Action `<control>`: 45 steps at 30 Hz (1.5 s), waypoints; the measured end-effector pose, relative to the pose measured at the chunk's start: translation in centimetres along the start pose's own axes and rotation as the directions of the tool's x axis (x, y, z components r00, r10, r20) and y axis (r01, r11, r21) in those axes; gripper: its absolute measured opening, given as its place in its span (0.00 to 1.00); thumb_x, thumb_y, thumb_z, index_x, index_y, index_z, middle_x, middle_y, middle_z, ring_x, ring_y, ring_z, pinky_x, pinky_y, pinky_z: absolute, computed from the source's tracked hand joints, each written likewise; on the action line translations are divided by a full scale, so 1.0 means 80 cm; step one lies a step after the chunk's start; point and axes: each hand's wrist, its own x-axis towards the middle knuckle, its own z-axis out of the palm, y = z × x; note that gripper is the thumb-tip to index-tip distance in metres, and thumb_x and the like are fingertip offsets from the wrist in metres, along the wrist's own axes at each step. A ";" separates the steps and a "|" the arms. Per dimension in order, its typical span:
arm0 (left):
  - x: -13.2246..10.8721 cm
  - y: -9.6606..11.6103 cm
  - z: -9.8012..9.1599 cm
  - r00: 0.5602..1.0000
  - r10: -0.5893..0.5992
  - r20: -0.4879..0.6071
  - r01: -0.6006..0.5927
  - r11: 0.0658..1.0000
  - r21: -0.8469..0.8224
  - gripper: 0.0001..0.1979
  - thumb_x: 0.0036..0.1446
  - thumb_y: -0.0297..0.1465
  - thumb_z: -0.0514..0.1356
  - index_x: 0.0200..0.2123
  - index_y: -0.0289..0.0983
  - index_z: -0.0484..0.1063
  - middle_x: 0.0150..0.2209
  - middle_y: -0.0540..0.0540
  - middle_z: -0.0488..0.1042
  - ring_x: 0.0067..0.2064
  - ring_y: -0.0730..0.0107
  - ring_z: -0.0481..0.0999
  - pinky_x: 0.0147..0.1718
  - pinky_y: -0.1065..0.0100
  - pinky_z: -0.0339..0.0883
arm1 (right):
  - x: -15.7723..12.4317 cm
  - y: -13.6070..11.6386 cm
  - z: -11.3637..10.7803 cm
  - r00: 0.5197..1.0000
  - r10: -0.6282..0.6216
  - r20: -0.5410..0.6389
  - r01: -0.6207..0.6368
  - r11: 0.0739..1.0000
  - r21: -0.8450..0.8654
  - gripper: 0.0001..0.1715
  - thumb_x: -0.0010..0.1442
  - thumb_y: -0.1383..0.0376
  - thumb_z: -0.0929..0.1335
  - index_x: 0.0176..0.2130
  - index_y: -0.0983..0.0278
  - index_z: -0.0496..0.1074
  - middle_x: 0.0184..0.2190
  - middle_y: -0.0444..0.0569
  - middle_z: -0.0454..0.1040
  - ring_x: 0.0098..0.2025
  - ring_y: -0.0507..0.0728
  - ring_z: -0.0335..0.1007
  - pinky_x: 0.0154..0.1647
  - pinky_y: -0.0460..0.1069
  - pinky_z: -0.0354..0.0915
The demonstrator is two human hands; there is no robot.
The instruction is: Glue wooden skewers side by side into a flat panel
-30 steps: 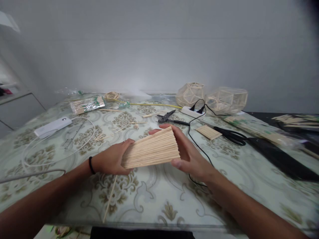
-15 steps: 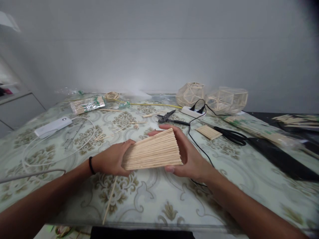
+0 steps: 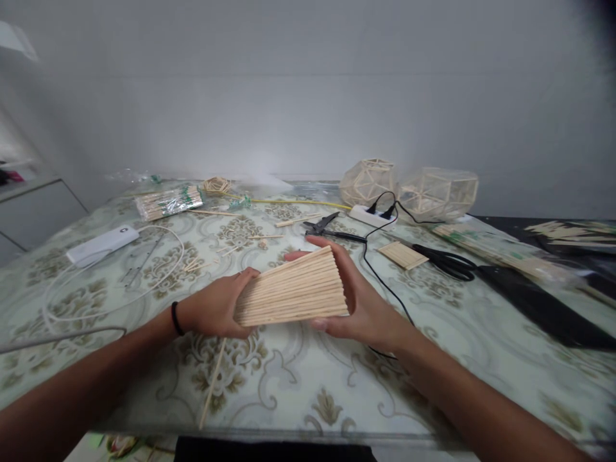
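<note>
A panel of pale round wooden sticks point(image 3: 293, 289), laid side by side, is held up above the table between my hands. My left hand point(image 3: 224, 301), with a black band at the wrist, is closed on its narrower-looking left end. At the wider right end, my right hand point(image 3: 359, 295) has its thumb on the lower edge and its fingers behind the upper edge. The far side of the panel is hidden. Under my left hand a loose wooden stick point(image 3: 212, 385) lies on the patterned tablecloth point(image 3: 289, 398).
Pliers point(image 3: 322, 224), a small stick panel point(image 3: 402, 255) and black-handled scissors point(image 3: 445, 262) lie beyond my right hand. Farther back are a power strip point(image 3: 370, 217) with black cables and two geometric stick frames point(image 3: 439, 194). At left are a white device point(image 3: 102, 246) and bagged sticks point(image 3: 169, 202).
The stick panel and my right hand have shifted very slightly up and left. Both hands keep their hold, and the things on the table stay where they were.
</note>
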 end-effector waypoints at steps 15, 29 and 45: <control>0.000 0.001 0.001 1.000 0.007 -0.008 -0.007 1.000 -0.016 0.37 0.49 0.41 0.70 0.58 0.40 0.59 0.54 0.38 0.75 0.50 0.48 0.79 0.49 0.53 0.72 | -0.002 0.003 0.004 0.998 -0.037 -0.047 0.035 0.999 -0.030 0.59 0.49 0.56 0.83 0.68 0.52 0.53 0.65 0.59 0.70 0.63 0.68 0.71 0.64 0.65 0.67; 0.001 0.001 0.002 1.000 0.010 -0.011 -0.010 1.000 -0.014 0.37 0.48 0.41 0.70 0.58 0.40 0.59 0.53 0.39 0.76 0.48 0.49 0.79 0.46 0.56 0.71 | -0.001 0.003 0.005 0.999 -0.033 -0.031 0.032 0.999 -0.033 0.61 0.50 0.57 0.83 0.70 0.51 0.50 0.65 0.59 0.70 0.63 0.66 0.72 0.62 0.61 0.69; 0.000 -0.002 0.002 1.000 0.005 0.016 -0.004 1.000 -0.026 0.37 0.49 0.40 0.70 0.59 0.39 0.59 0.53 0.39 0.75 0.49 0.50 0.78 0.47 0.55 0.70 | 0.000 0.001 0.006 0.999 0.041 -0.009 -0.041 0.998 0.040 0.65 0.50 0.51 0.84 0.71 0.51 0.47 0.67 0.60 0.68 0.64 0.67 0.72 0.65 0.64 0.67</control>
